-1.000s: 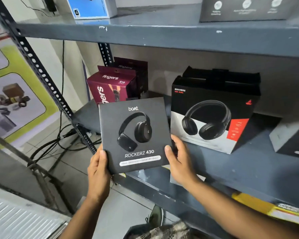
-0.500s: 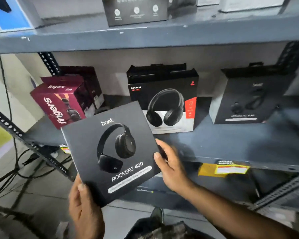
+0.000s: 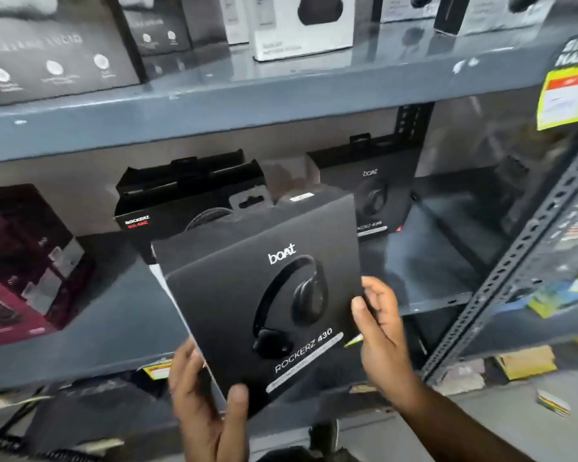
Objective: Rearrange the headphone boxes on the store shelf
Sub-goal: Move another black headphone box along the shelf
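I hold a black boAt Rockerz 430 headphone box (image 3: pixel 264 295) tilted in front of the middle shelf (image 3: pixel 90 331). My left hand (image 3: pixel 207 401) grips its lower left corner, thumb on the front. My right hand (image 3: pixel 381 328) holds its right edge. Behind it on the shelf stands a black Rockerz box (image 3: pixel 181 198), partly hidden. A second boAt Rockerz 430 box (image 3: pixel 371 191) stands further right at the back. A maroon box (image 3: pixel 20 261) sits at the left.
The upper shelf (image 3: pixel 281 91) carries several dark and white boxes. A perforated grey upright (image 3: pixel 528 251) runs down the right side, with a yellow price tag (image 3: pixel 568 91) above it. Cables lie on the floor at lower left.
The view has swung right and up. The held box has moved right and risen in front of the black Rockerz box, tilting more. Both hands stay on it.
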`<act>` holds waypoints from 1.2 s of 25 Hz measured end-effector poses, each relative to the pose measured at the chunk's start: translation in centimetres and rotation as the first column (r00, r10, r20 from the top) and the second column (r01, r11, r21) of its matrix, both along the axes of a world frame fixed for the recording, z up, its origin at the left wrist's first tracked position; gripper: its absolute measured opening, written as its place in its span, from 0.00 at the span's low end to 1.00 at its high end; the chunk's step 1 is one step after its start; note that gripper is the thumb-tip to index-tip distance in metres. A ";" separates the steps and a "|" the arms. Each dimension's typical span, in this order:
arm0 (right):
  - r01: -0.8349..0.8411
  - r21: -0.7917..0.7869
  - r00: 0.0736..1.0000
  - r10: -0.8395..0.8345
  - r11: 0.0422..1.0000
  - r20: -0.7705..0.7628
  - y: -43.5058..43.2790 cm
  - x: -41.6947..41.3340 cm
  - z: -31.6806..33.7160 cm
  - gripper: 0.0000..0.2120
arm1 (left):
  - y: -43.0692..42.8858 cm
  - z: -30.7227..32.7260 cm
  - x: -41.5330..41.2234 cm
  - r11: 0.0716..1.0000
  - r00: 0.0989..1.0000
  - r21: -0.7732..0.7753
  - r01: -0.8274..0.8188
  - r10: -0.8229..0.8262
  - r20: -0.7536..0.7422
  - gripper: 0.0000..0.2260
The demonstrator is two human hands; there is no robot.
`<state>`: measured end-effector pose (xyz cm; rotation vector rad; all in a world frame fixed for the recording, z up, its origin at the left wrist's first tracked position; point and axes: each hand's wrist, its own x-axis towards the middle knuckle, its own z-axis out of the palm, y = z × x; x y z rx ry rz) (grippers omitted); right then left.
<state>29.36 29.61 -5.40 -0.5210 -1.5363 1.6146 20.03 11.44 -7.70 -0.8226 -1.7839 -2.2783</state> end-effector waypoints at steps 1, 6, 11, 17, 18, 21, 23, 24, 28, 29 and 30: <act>0.080 -0.049 0.997 -0.080 0.996 0.008 1.8 0.5 -0.1 0.12 | 1.8 -0.4 -0.1 0.996 0.995 -0.036 0.087 -0.088 -0.039 0.27; 0.313 -0.072 0.948 -0.306 0.947 0.093 12.1 2.2 0.8 0.15 | 14.3 1.3 -3.0 0.850 0.899 -0.294 0.438 -0.418 0.129 0.35; 0.338 -0.038 0.934 -0.331 0.940 0.137 17.5 1.7 0.3 0.21 | 21.6 0.8 -7.3 0.727 0.838 -0.424 0.540 -0.512 0.190 0.41; 0.379 -0.135 0.917 -0.351 0.916 0.189 19.2 -0.2 -1.1 0.14 | 22.4 -2.2 -8.9 0.695 0.839 -0.479 0.536 -0.502 0.211 0.43; 0.371 -0.149 0.923 -0.346 0.917 0.167 19.5 -0.5 -0.7 0.16 | 22.4 -2.5 -9.0 0.701 0.849 -0.487 0.521 -0.486 0.210 0.46; 0.297 -0.337 0.953 -0.300 0.894 0.044 21.3 -1.4 1.0 0.26 | 23.3 -2.2 -9.4 0.671 0.854 -0.528 0.521 -0.425 0.302 0.62; 0.142 -0.398 0.986 -0.165 0.906 -0.023 22.7 -1.9 2.3 0.35 | 24.0 -1.4 -9.8 0.616 0.844 -0.578 0.535 -0.423 0.330 0.65; 0.085 -0.388 0.994 -0.104 0.918 -0.028 23.2 -2.3 2.5 0.36 | 24.3 -1.1 -10.0 0.595 0.834 -0.587 0.550 -0.432 0.343 0.62; 0.192 -0.456 0.980 -0.193 0.869 0.044 24.8 -3.2 -0.4 0.52 | 24.9 -0.2 -11.0 0.553 0.794 -0.570 0.607 -0.451 0.408 0.43; 0.235 -0.472 0.967 -0.252 0.850 0.027 25.0 -3.4 -0.8 0.55 | 24.8 -0.1 -11.2 0.549 0.791 -0.570 0.611 -0.456 0.409 0.43; 0.272 -0.486 0.954 -0.297 0.831 0.026 25.1 -3.6 -1.1 0.56 | 24.8 -0.1 -11.4 0.538 0.785 -0.574 0.618 -0.462 0.412 0.43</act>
